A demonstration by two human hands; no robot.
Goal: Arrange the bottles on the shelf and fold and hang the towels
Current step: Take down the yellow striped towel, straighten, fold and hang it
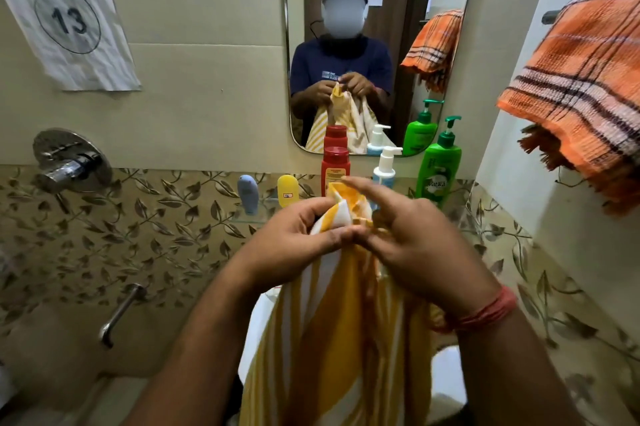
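On the far left a paper sign (pixel 65 13) marked 13 hangs on the wall, with a chrome tap valve (pixel 71 162) below it. Moving right, the glass shelf (pixel 251 215) under the mirror (pixel 346 44) carries a grey-blue bottle (pixel 248 194), a yellow bottle (pixel 288 190), a red bottle (pixel 335 171), a white pump bottle (pixel 384 167) and a green pump bottle (pixel 439 167), all upright in a row.

In front of them you hold the yellow-striped towel (pixel 332 339). Your left hand (pixel 294 242) has its fingers curled tight, clamped on the gathered top edge. Your right hand (pixel 419 242) pinches the cloth lower in the hand, while its forefinger sticks out straight, apart from the rest. The towel's long axis runs vertically: bunched top at your hands, free end hanging down and out of view.

The risk, I judge, is the loose grip on the right. If that pinch slips, the corner drops and the fold goes crooked. The raised cloth is also close to the red bottle and the white pump bottle, so a sweep forward could topple them.

At the far right an orange checked towel (pixel 581 79) is draped over the rail (pixel 552 17).
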